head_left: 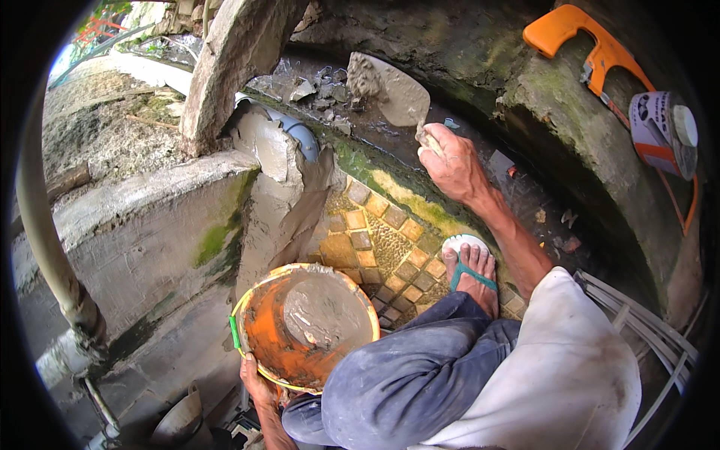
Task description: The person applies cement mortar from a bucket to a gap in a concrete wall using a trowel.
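Note:
My right hand (455, 166) is closed round the handle of a trowel (394, 91), held out over the wet gutter. Grey mortar coats the blade, with a lump near its far left end. At the lower left, my left hand (257, 384) grips the rim of an orange bucket (262, 319), which tilts to show wet mortar (328, 309) inside. A green grip sits on the bucket's yellow handle. Beyond the bucket, fresh mortar (281, 206) covers the wall corner around a grey-blue pipe (300, 135).
An orange-handled saw (592, 45) and a can with a white cap (664, 131) rest on the mossy ledge at right. A rough post (225, 75) rises behind the pipe. My sandalled foot (474, 274) stands on small tiles (375, 232). A vertical pipe (49, 202) runs down the left.

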Motion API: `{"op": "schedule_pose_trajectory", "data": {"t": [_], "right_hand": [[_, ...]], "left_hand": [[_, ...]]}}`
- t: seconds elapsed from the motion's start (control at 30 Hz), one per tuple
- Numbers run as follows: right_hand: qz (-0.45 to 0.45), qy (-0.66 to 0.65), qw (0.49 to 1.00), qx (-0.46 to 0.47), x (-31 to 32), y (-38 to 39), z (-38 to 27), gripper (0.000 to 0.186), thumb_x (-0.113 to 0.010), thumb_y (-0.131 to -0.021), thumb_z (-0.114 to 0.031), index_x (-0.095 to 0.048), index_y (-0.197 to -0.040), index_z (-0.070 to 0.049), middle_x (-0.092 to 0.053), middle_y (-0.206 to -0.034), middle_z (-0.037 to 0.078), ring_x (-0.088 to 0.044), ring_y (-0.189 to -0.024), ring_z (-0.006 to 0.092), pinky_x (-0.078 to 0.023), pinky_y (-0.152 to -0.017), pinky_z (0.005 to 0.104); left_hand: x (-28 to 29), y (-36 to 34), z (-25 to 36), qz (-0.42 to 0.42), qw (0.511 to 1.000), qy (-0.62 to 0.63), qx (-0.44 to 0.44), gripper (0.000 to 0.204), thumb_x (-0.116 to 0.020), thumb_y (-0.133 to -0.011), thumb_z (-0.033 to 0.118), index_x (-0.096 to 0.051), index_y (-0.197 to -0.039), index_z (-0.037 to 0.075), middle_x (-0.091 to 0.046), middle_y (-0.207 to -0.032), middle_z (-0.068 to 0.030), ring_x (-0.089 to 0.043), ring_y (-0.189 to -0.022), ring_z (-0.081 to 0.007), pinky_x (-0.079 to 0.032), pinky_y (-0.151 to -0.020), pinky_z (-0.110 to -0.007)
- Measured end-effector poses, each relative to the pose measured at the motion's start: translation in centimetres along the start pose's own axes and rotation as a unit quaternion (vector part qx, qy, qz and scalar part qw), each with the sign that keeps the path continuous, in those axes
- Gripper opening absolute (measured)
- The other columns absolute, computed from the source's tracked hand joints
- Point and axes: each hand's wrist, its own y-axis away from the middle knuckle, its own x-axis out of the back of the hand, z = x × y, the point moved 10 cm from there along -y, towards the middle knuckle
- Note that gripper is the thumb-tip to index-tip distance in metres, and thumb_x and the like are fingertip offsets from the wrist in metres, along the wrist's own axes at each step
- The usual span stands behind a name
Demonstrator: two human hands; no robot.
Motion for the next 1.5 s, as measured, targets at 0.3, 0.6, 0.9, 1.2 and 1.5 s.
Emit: {"op": "schedule_pose_trajectory", "data": {"t": [0.3,0.6,0.9,1.2,1.5], "right_hand": [[-0.339,0.042,0.930,-0.137,-19.2,0.8,3.9,0.017,-0.055,-0.096,-0.013,-0.058,-0.107,0.000,-0.057,-0.076,0.008,-0.055,-0.055,0.0195,-0.051,-0.043,0.0358],[-0.276,0.087,0.957,0.012,-18.8,-3.6,-2.4,0.023,-0.059,-0.087,-0.007,-0.060,-0.076,0.013,-0.059,-0.058,0.028,-0.070,-0.054,0.0324,-0.053,-0.046,0.0489],[-0.131,0.063,0.965,0.220,-13.7,0.9,-6.5,0.019,-0.056,-0.092,-0.010,-0.063,-0.086,0.006,-0.063,-0.069,0.018,-0.064,-0.054,0.0245,-0.051,-0.044,0.0419],[-0.187,-0.140,0.943,-0.237,-7.5,1.5,4.2,0.032,-0.059,-0.105,-0.032,-0.064,-0.109,-0.001,-0.061,-0.072,0.003,-0.062,-0.067,0.0135,-0.051,-0.061,0.0366],[-0.339,0.043,0.919,0.198,-7.9,11.6,-8.4,0.030,-0.072,-0.099,-0.028,-0.066,-0.110,-0.001,-0.071,-0.093,0.017,-0.072,-0.083,0.0348,-0.058,-0.072,0.0436]], "left_hand": [[-0.6,-0.4,0.6,0.018,0.999,0.030,-0.015,0.037,-0.058,-0.109,0.039,-0.064,-0.120,0.003,-0.070,-0.092,-0.0041,-0.066,-0.067,-0.0133,-0.055,-0.059,-0.028],[0.4,-1.4,0.0,-0.004,1.000,0.004,-0.012,0.039,-0.058,-0.108,0.037,-0.065,-0.125,0.002,-0.071,-0.114,-0.0087,-0.071,-0.098,-0.0183,-0.057,-0.085,-0.033],[0.0,-0.6,-0.3,0.029,0.998,0.056,-0.001,0.038,-0.059,-0.108,0.035,-0.065,-0.126,0.002,-0.071,-0.118,-0.0092,-0.070,-0.105,-0.0208,-0.056,-0.093,-0.036],[1.2,-0.6,-1.2,-0.008,0.999,0.042,0.007,0.036,-0.061,-0.107,0.036,-0.066,-0.124,0.005,-0.071,-0.112,-0.0060,-0.069,-0.099,-0.0176,-0.056,-0.087,-0.034],[-3.5,0.0,3.4,-0.044,0.992,-0.113,-0.036,0.023,-0.065,-0.107,0.030,-0.066,-0.102,0.008,-0.056,-0.087,0.0090,-0.049,-0.080,-0.0026,-0.043,-0.073,-0.025]]}}
